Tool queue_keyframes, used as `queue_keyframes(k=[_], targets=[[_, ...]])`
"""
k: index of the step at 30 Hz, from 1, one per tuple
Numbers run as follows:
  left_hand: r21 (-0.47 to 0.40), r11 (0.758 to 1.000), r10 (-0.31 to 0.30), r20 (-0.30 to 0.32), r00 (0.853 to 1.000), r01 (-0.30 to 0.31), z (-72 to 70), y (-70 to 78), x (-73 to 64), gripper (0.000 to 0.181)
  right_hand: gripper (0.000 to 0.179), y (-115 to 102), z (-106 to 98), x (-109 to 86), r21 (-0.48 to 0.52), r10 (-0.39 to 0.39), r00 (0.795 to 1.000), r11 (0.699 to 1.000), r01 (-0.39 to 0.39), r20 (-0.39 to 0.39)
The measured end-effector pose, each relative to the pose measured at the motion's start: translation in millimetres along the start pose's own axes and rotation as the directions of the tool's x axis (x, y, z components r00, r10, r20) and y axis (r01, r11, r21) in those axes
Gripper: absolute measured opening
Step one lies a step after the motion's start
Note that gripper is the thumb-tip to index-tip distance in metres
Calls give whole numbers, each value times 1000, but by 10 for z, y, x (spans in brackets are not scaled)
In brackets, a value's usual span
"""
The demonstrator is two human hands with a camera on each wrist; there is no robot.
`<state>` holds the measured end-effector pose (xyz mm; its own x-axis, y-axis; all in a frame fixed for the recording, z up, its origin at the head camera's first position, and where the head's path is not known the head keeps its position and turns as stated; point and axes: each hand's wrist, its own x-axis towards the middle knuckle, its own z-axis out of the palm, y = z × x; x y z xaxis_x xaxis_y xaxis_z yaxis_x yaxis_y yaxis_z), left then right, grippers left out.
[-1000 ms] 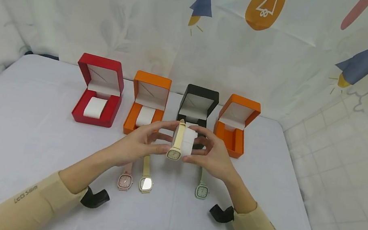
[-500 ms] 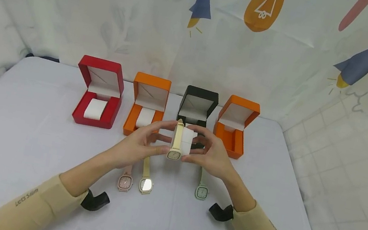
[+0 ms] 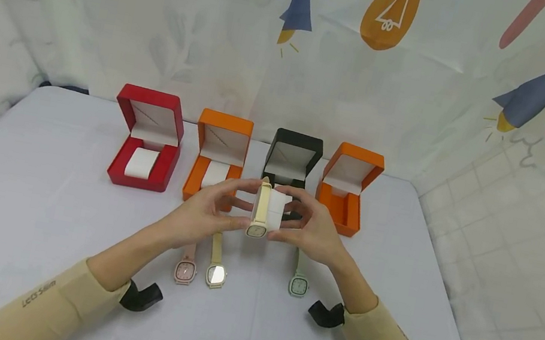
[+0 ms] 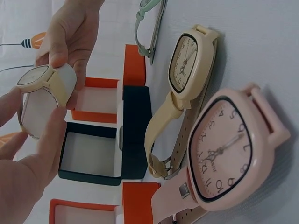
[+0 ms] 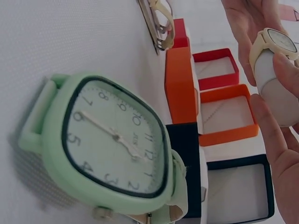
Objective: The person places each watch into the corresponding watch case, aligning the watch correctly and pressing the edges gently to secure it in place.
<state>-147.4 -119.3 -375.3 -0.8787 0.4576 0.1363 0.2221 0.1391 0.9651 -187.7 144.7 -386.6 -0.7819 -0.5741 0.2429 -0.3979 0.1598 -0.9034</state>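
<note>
Over the middle of the table, my left hand (image 3: 201, 215) pinches a cream watch (image 3: 261, 210) between thumb and fingers. Its strap loops around one end of a white watch cushion (image 3: 276, 210). From the other side my right hand (image 3: 315, 229) grips that cushion, thumb in front and fingers behind. In the left wrist view the cushion (image 4: 67, 77) shows inside the strap, its remaining part bare. Below the hands, a pink watch (image 3: 186, 270), another cream-yellow watch (image 3: 216, 272) and a green watch (image 3: 298, 284) lie on the white tablecloth.
Open watch boxes line the back of the table: a red box (image 3: 165, 169) and an orange box (image 3: 193, 177), both with white cushions inside, a black box (image 3: 298, 135) partly behind the hands, and a right orange box (image 3: 352, 211) without a cushion. A printed curtain (image 3: 220, 33) hangs behind.
Both hands keep their hold on the watch and cushion almost in place. The whole scene sits slightly lower in the head view.
</note>
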Motion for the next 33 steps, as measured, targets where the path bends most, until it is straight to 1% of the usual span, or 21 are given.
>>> queue_keyframes(k=[12, 22, 23, 25, 29, 31, 33], targets=[[1, 1000, 9, -35, 999, -9, 12, 3, -20, 72, 79, -6, 40, -1, -13, -10, 1000, 1000, 10, 2], [17, 1000, 8, -39, 999, -7, 24, -13, -30, 72, 79, -10, 43, 0, -24, -15, 1000, 1000, 15, 11], [13, 1000, 2, -31, 1000, -2, 32, -16, -30, 73, 79, -8, 50, -2, -20, -14, 1000, 1000, 14, 15], [-13, 1000, -8, 5, 1000, 8, 55, -17, -27, 74, 79, -18, 74, -8, -28, -25, 999, 999, 26, 48], [-44, 999, -23, 56, 998, 25, 97, -11, -23, 77, 78, -71, 132, -3, -80, -78, 991, 993, 86, 105], [-34, 999, -17, 44, 999, 18, 98, -8, -23, 77, 79, -107, 149, 10, -109, -102, 989, 988, 113, 107], [-27, 1000, -13, 33, 999, 14, 92, -1, -19, 76, 79, -113, 154, 22, -110, -101, 991, 988, 111, 92]])
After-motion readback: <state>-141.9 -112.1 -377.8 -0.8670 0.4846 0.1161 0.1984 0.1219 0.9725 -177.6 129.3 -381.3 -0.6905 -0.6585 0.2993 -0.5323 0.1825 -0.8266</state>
